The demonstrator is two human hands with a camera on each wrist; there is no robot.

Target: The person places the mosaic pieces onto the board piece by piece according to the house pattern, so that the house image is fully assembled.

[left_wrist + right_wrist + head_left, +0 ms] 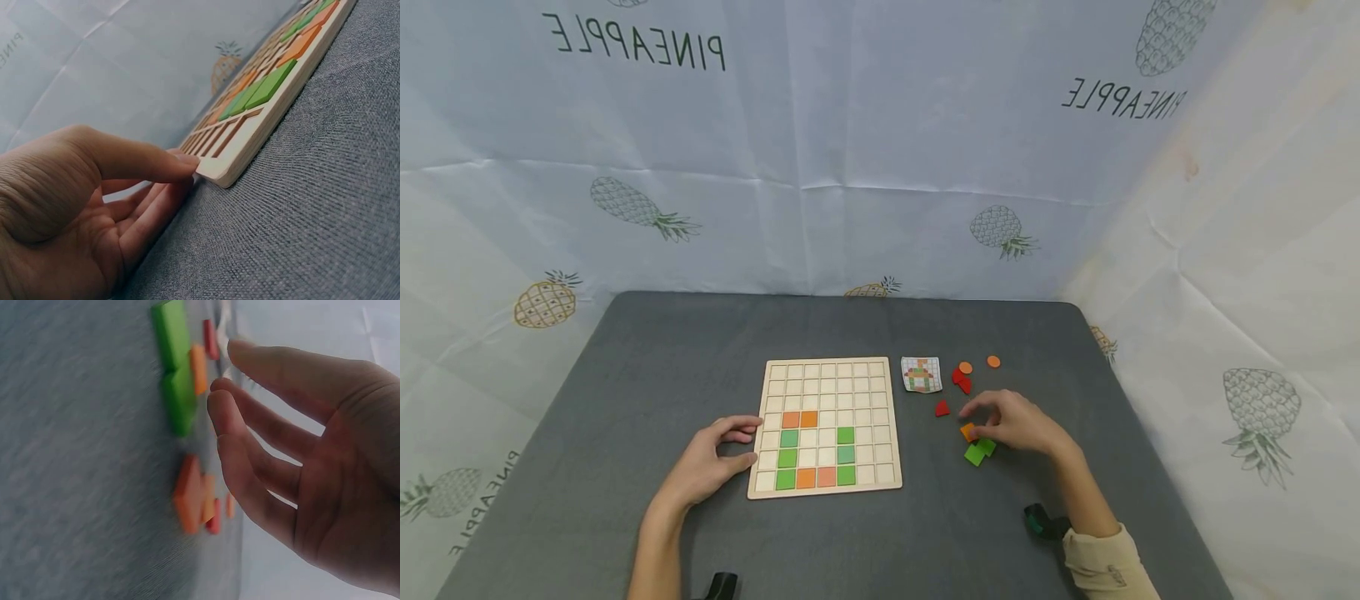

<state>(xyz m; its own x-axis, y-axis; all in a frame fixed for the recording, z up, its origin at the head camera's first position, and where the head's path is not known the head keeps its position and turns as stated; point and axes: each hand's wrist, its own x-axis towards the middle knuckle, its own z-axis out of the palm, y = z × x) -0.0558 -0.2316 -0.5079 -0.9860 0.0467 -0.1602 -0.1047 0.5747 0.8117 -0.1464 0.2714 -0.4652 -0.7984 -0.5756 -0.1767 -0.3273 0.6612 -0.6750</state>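
A wooden grid board [865,392] lies on the table, with green and orange square tiles set in several cells. My left hand [711,454] touches its left edge, index finger and thumb spaced apart along the rim. In the left wrist view the thumb [178,164] rests at the board's corner [219,172]. To the right of the board, my right hand [1018,421] hovers over loose pieces, fingers loosely bent and spread from the thumb, nothing visible between them. Beside its thumb lies an orange tile [967,432]; two green tiles [172,334] lie nearby. The hand hides some pieces from the head view.
A small printed pattern card [921,375] lies right of the board. Beyond it are red pieces [942,408] and orange discs [993,362]. A dark strap-like object [1041,523] is by the right wrist. Pineapple-print cloth [880,167] hangs behind the table.
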